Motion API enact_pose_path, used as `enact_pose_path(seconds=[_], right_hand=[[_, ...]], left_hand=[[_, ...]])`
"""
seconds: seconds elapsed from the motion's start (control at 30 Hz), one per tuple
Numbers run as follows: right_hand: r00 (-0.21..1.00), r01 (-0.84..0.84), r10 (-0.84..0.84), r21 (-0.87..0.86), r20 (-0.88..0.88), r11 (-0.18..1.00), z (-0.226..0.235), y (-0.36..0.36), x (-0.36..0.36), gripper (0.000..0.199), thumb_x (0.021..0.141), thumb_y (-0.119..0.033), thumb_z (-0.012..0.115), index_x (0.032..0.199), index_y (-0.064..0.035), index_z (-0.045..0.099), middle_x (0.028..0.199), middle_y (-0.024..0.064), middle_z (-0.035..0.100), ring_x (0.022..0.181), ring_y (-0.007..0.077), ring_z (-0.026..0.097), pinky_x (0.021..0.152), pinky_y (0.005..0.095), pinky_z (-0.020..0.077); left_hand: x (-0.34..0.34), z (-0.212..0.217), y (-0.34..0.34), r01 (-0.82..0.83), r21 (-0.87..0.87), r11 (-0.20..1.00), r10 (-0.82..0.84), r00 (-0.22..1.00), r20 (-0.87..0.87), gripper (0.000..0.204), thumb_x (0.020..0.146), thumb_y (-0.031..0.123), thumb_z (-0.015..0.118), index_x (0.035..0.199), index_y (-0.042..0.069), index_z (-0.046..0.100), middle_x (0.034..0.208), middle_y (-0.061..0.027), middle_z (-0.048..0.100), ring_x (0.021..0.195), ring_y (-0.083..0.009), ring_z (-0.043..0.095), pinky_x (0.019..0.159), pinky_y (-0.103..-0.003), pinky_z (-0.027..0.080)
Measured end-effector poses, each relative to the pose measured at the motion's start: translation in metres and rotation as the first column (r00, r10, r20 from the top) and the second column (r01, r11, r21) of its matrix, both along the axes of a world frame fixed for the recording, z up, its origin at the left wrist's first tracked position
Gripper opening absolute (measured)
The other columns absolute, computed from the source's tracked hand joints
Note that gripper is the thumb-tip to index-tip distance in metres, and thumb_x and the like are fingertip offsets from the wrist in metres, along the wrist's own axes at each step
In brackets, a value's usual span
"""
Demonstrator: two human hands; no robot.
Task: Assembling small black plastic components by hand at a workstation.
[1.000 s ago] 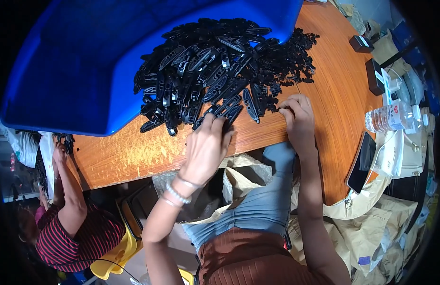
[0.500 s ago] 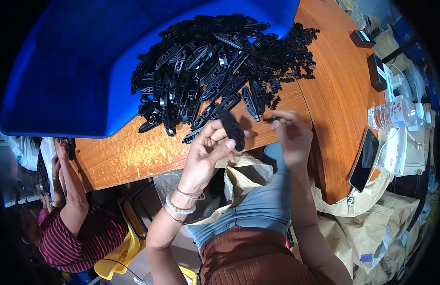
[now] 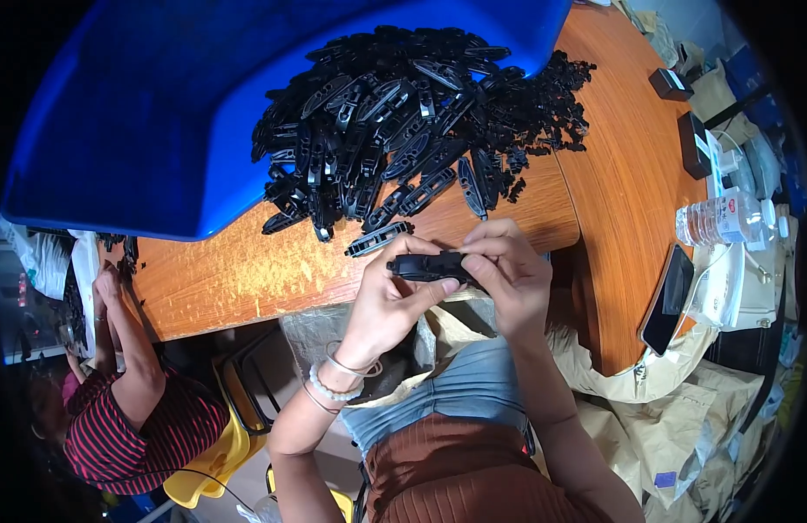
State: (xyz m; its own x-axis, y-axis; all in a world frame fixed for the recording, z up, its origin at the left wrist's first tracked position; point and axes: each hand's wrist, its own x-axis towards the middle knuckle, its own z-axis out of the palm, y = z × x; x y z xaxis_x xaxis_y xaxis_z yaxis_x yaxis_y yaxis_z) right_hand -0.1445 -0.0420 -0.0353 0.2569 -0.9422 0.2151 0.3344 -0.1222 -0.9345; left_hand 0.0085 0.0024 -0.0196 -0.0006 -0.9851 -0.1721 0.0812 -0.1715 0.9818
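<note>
Hands (image 3: 456, 279) pinch slim black plastic clip (image 3: 431, 266) above grained wood table (image 3: 621, 183).

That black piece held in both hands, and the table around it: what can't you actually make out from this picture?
- Black plastic piece, head view: its ends are covered by the left hand and right hand, so its full shape and the grip on it are unclear.
- Pile of black parts: small pieces at its right side too tiny to tell apart.
- Blue bin: cut off by the picture's rim.
- Dark phone: screen unreadable.
</note>
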Motion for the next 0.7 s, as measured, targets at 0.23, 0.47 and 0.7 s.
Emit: enact_pose_path(seconds=[0.23,0.47,0.7], right_hand=[[0.890,0.106,-0.273,-0.418,-0.364,0.902,-0.007,0.002,0.000,0.009,0.075,0.004,0.064,0.084,0.0015,0.063,0.095,0.0094,0.054,0.085,0.0182,0.053,0.077,0.0286,0.0421],[0.887,-0.119,0.113,0.014,-0.448,0.993,-0.007,0.006,-0.008,0.028,0.076,0.003,0.065,0.104,0.0022,0.062,0.090,0.0038,0.057,0.082,0.0099,0.052,0.071,0.0221,0.0419],[0.905,-0.366,0.415,0.325,-0.096,0.872,-0.011,0.019,-0.003,0.028,0.081,-0.001,0.064,0.107,0.0091,0.058,0.082,0.0077,0.065,0.068,0.0078,0.059,0.060,0.0198,0.0474]], left_hand=[[0.001,0.011,0.002,-0.046,0.103,0.994,0.063,0.983,-0.170,0.024,0.079,-0.002,0.068,0.100,-0.002,0.058,0.087,-0.0045,0.063,0.065,-0.0074,0.060,0.057,-0.019,0.049],[0.010,0.013,0.011,-0.104,0.048,0.993,0.103,0.994,0.028,0.021,0.081,-0.005,0.062,0.101,-0.005,0.058,0.081,-0.0090,0.063,0.069,-0.0131,0.063,0.058,-0.022,0.051],[0.024,0.016,0.034,-0.001,0.069,0.998,-0.008,0.992,0.129,0.014,0.081,-0.003,0.062,0.096,-0.005,0.062,0.088,-0.0112,0.064,0.072,-0.0160,0.066,0.063,-0.024,0.052]])
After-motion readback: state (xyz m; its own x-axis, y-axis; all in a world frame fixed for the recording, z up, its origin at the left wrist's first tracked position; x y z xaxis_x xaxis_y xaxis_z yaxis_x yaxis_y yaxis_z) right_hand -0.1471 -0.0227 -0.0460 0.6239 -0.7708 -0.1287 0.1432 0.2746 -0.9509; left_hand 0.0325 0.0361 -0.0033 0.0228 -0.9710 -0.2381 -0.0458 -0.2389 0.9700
